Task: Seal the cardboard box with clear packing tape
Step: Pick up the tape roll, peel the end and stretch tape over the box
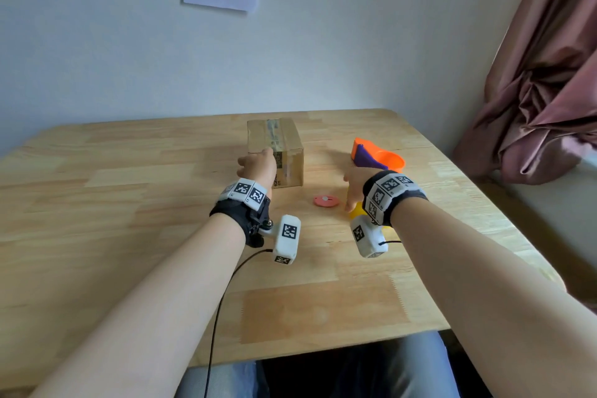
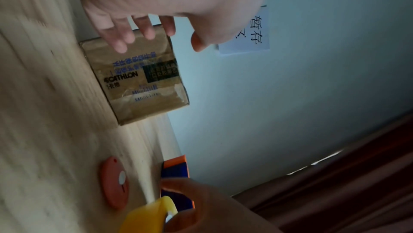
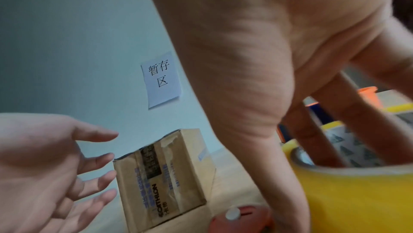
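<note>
Cardboard box (image 1: 275, 152) sits at 12 o'clock on the wooden table (image 1: 129, 191), printed DECATHLON. Left hand (image 1: 258, 165), fingers spread and loose, reaches for its near end, probably to steady it. At 2 o'clock the right hand (image 1: 353, 186) has fingers hooked through the yellow tape roll (image 3: 357, 192). Wall note (image 3: 161, 79) reads 暂存区.

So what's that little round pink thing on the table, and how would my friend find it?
Start at the wooden table, then find the cardboard box near its middle. Just in front of the box, between the two hands, lies a small flat disc. It is the only coral-pink thing there, with a white spot in its centre, unlike the yellow tape roll beside it.
</note>
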